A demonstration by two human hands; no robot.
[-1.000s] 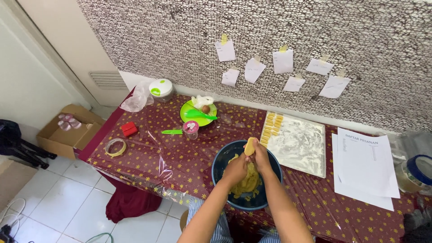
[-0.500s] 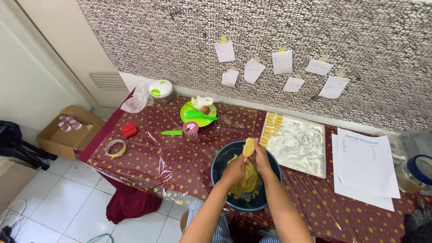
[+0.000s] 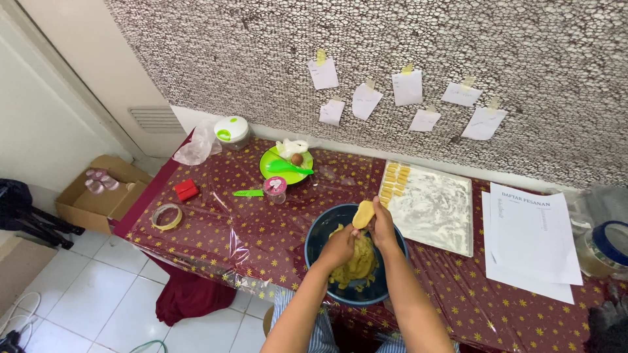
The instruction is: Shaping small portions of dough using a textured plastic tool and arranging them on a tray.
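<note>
A dark blue bowl (image 3: 322,226) sits at the table's near edge with yellow dough (image 3: 361,259) inside. My right hand (image 3: 383,224) holds a small oval piece of dough (image 3: 364,214) above the bowl's far rim. My left hand (image 3: 339,247) is beside it over the bowl, fingers curled and touching the lower end of the piece. To the right lies a floured white tray (image 3: 438,209) with several shaped dough pieces (image 3: 392,184) lined up along its left side.
A green plate (image 3: 275,172) with a green spoon, a green knife (image 3: 248,193), a small pink-lidded cup (image 3: 275,187), a red box (image 3: 186,189) and a tape roll (image 3: 167,216) lie left. Printed sheets (image 3: 531,232) are right. A cardboard box (image 3: 98,196) stands on the floor.
Both hands stay over the bowl with the dough piece; they have only shifted slightly while working it.
</note>
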